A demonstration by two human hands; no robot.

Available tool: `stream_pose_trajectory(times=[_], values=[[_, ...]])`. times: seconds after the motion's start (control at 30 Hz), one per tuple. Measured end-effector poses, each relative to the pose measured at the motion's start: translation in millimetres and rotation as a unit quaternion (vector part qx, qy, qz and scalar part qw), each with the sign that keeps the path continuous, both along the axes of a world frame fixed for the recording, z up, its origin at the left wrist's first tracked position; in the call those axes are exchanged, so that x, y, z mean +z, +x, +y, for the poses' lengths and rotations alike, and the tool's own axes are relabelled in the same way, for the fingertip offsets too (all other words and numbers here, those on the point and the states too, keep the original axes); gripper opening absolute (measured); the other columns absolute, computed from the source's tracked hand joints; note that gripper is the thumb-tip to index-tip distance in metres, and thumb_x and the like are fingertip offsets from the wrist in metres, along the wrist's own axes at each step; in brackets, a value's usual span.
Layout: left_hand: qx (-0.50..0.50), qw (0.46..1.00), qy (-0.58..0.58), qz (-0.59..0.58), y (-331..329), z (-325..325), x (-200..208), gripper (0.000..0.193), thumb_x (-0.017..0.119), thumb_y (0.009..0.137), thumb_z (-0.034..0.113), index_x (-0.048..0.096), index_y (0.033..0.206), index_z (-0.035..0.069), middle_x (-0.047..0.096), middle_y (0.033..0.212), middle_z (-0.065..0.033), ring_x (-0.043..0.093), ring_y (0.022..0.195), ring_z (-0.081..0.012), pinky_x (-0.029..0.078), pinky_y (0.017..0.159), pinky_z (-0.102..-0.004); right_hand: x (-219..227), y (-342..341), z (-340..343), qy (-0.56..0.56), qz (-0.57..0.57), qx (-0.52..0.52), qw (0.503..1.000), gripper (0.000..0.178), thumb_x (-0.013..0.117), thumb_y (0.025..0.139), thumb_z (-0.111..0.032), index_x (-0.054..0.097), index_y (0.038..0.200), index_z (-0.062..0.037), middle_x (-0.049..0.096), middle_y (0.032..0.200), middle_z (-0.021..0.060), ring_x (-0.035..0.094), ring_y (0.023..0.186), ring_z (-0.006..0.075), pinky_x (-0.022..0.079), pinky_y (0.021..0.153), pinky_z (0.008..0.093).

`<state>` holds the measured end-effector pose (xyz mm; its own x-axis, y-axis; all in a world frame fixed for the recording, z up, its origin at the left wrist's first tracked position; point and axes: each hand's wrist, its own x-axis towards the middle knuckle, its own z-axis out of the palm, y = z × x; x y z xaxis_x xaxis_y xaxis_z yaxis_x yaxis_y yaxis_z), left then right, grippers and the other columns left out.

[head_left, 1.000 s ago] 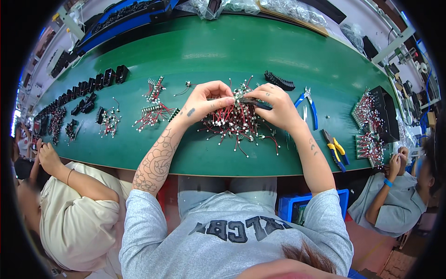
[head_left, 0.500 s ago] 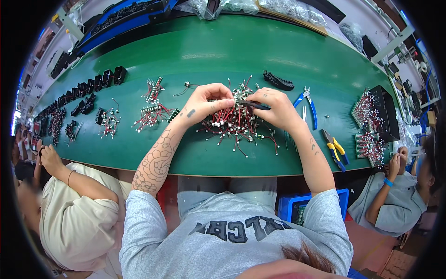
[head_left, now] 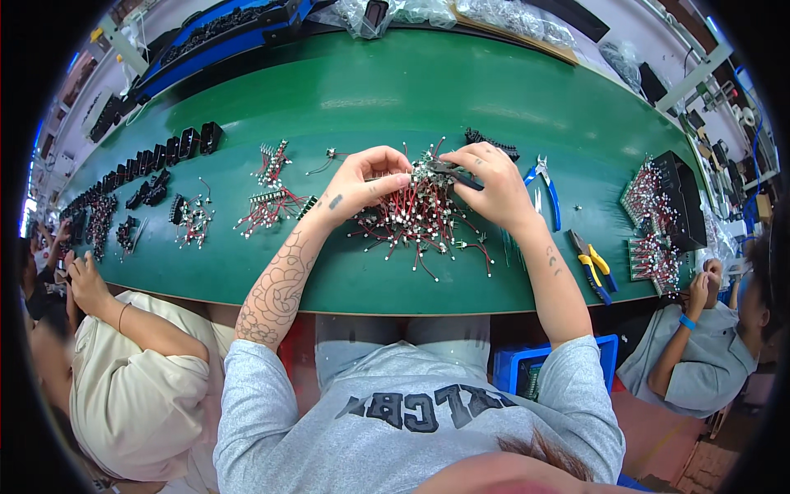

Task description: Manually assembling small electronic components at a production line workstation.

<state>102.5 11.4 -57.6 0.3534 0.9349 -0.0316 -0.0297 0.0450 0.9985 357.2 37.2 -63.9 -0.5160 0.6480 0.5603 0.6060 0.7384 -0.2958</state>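
Board: a wired board [head_left: 377,175] in the left hand, over the upper left of the pile; mostly hidden by fingers.
Pile [head_left: 420,218]: red wires with white ends, small green parts on top, heaped on the green surface [head_left: 370,90] between and below both hands.
Left hand [head_left: 370,175]: thumb and fingertips pinching the board, red wires just below.
Right hand [head_left: 494,183]: fingers wrapped on a dark tool [head_left: 445,167], tips at the green parts on top; exact contact can't be told.
Black strip [head_left: 494,142]: just beyond right hand, partly covered by it.
Pliers: blue pair [head_left: 555,200] right of right hand, yellow-blue pair [head_left: 588,262] nearer the surface edge.
Left clusters [head_left: 267,202]: wired boards, beside left forearm.
Housings [head_left: 156,155]: black, in a row, far left.
Right clusters [head_left: 646,202]: more wired boards, beside black box [head_left: 690,202].
Blue bin [head_left: 508,370]: below surface edge, person's right.
Co-workers: one in beige [head_left: 148,387] left, one in grey [head_left: 695,375] right.
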Motion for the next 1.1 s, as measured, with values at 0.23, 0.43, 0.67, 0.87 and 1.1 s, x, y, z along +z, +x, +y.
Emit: stream_pose_trajectory(times=[0.23, 0.43, 0.67, 0.87, 1.1], values=[[0.001, 1.0, 0.01, 0.015, 2.3, -3.2, 2.1, 0.012, 0.068, 0.089, 0.011, 0.066, 0.101, 0.008, 0.062, 0.081, 0.0027, 0.05, 0.065, -0.0012, 0.033, 0.052, -0.0136, 1.3, -4.8, -6.4, -0.001, -0.013, 0.03, 0.999, 0.037, 0.073, 0.072, -0.01, 0.07, 0.109, -0.0121, 0.067, 0.101, 0.0021, 0.061, 0.095, 0.0215, 0.047, 0.088, 0.0331], [-0.012, 1.0, 0.018, 0.023, 1.5, -3.2, -0.9, 0.014, 0.071, 0.089, 0.012, 0.068, 0.101, 0.006, 0.065, 0.085, 0.0009, 0.055, 0.072, -0.0038, 0.04, 0.06, -0.0161, 1.0, -6.0, -7.0, 0.011, -0.022, 0.035, 0.999, 0.034, 0.073, 0.072, -0.011, 0.072, 0.105, -0.0118, 0.067, 0.098, 0.0025, 0.062, 0.092, 0.0208, 0.048, 0.086, 0.032], [-0.035, 0.994, 0.098, 0.027, -3.0, 0.0, -6.7, 0.012, 0.071, 0.09, 0.011, 0.069, 0.1, 0.005, 0.067, 0.087, -0.0003, 0.057, 0.075, -0.0055, 0.044, 0.064, -0.0182, 5.6, -3.8, -9.1, -0.041, -0.018, 0.058, 0.997, 0.027, 0.072, 0.072, -0.01, 0.074, 0.099, -0.0097, 0.068, 0.09, 0.0041, 0.063, 0.084, 0.0215, 0.051, 0.079, 0.0315], [-0.058, 0.995, 0.082, 0.029, -4.4, -0.6, -3.1, 0.01, 0.071, 0.09, 0.01, 0.069, 0.098, 0.004, 0.067, 0.086, -0.0008, 0.057, 0.074, -0.006, 0.045, 0.065, -0.0183, 9.0, -2.7, -9.5, -0.155, 0.01, 0.082, 0.984, 0.027, 0.071, 0.071, -0.007, 0.073, 0.098, -0.0066, 0.07, 0.09, 0.0061, 0.063, 0.08, 0.0251, 0.051, 0.078, 0.0336], [-0.025, 0.999, 0.035, 0.023, 1.0, -2.1, 1.2, 0.008, 0.07, 0.09, 0.007, 0.067, 0.097, 0.003, 0.067, 0.087, -0.0023, 0.058, 0.072, -0.0063, 0.045, 0.064, -0.0168, 2.9, -3.0, -6.8, -0.113, 0.005, 0.049, 0.992, 0.023, 0.071, 0.073, -0.01, 0.073, 0.096, -0.0061, 0.07, 0.088, 0.0068, 0.064, 0.079, 0.0252, 0.052, 0.074, 0.0342]])
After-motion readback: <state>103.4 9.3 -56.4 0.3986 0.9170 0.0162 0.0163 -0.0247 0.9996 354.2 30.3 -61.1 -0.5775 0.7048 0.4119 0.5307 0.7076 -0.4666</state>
